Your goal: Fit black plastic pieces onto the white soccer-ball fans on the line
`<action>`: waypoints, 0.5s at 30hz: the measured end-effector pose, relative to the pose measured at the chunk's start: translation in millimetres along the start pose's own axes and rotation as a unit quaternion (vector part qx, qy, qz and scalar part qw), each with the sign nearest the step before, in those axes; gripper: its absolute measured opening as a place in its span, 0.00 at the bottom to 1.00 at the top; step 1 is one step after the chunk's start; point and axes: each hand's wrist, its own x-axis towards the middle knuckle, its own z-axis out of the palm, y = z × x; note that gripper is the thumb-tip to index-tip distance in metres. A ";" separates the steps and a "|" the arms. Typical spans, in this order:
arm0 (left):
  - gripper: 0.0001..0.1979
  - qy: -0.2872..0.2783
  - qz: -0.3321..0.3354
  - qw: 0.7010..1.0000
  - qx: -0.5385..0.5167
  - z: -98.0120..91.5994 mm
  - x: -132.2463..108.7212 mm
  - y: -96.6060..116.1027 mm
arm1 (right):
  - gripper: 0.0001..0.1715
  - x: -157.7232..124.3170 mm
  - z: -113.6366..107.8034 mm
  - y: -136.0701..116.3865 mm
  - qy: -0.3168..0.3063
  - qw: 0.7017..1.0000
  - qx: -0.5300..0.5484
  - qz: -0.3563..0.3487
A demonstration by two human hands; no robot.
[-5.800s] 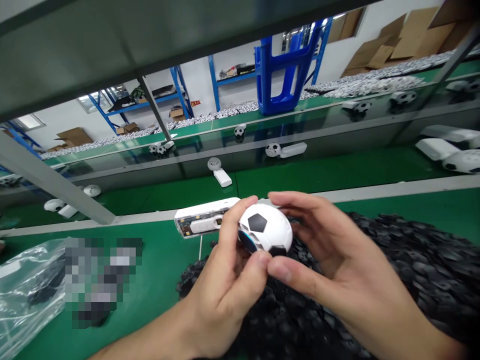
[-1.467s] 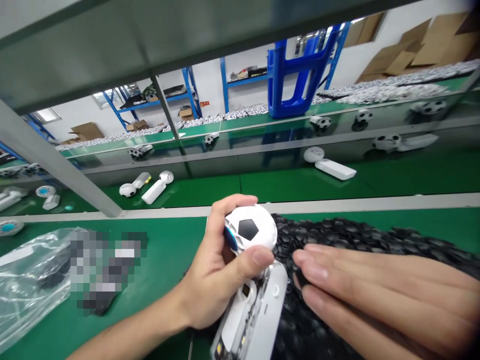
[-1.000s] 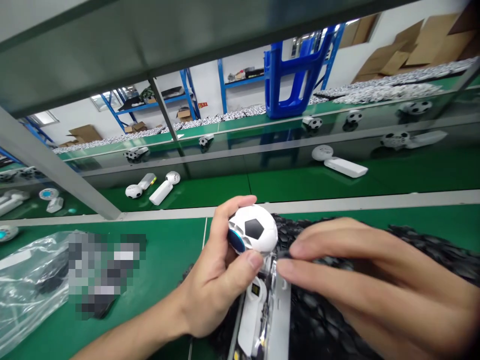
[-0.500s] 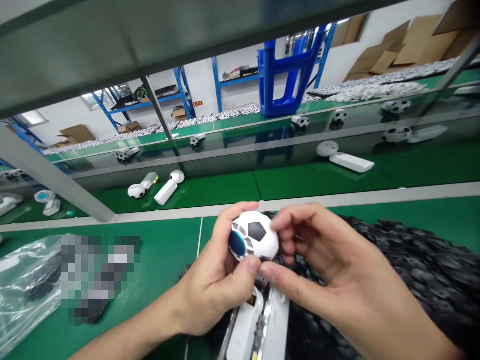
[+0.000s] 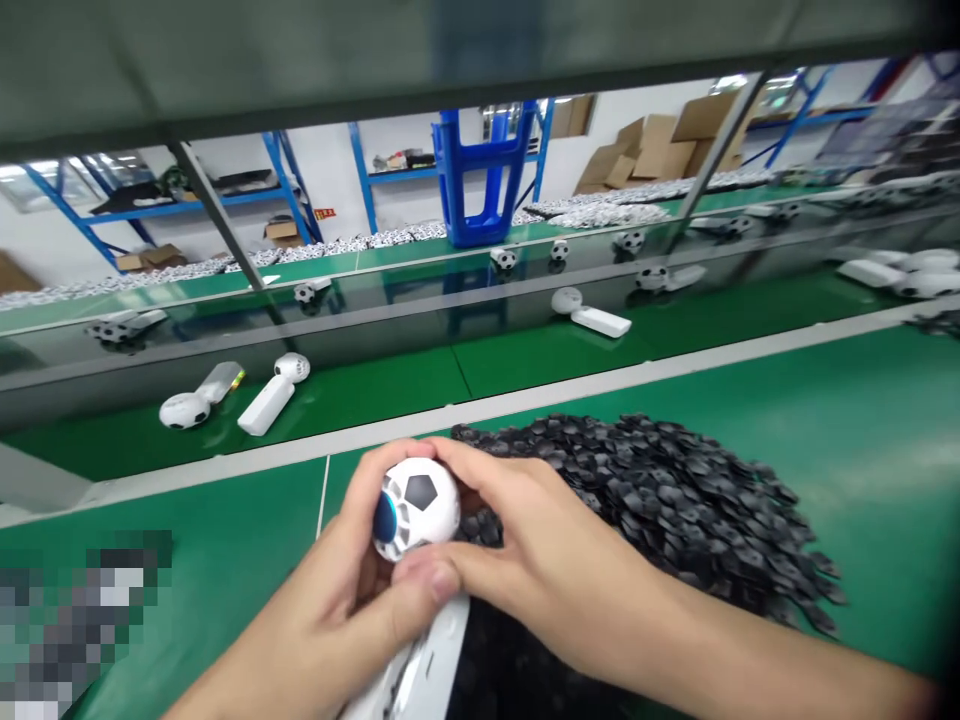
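A white ball with black pentagon patches and a blue ring, a soccer-ball-shaped head (image 5: 415, 508), sits between my hands. My left hand (image 5: 322, 590) cups it from below and the left, with the thumb across its lower front. My right hand (image 5: 540, 555) wraps over its right side, the fingertips behind it. Below the hands lies a white handle body (image 5: 420, 670), partly hidden. To the right spreads a heap of small black pentagon pieces (image 5: 660, 510), touching my right hand.
The green workbench (image 5: 750, 420) runs beneath all this, with a grey rail (image 5: 465, 415) behind it. Beyond the rail, white ball-headed devices lie on a lower green shelf. A blurred patch (image 5: 75, 620) covers the lower left. A blue stool (image 5: 484, 170) stands far back.
The view has swung, so the ball and hands sit lower left and the whole black heap shows. My right hand has left the heap and closed around the ball, which turned slightly.
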 end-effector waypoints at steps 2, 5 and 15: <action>0.29 0.035 0.006 0.999 0.004 6.4 1.0 1.8 | 0.21 1.0 1.4 2.2 -0.001 1.000 -0.004 0.003; 0.30 0.062 0.006 0.998 0.014 13.6 3.1 4.5 | 0.23 -0.5 2.3 6.0 -0.002 1.000 -0.018 -0.003; 0.19 0.224 0.246 0.911 0.244 -9.7 57.2 9.4 | 0.36 54.8 -63.3 27.4 -0.036 0.989 -0.105 -0.101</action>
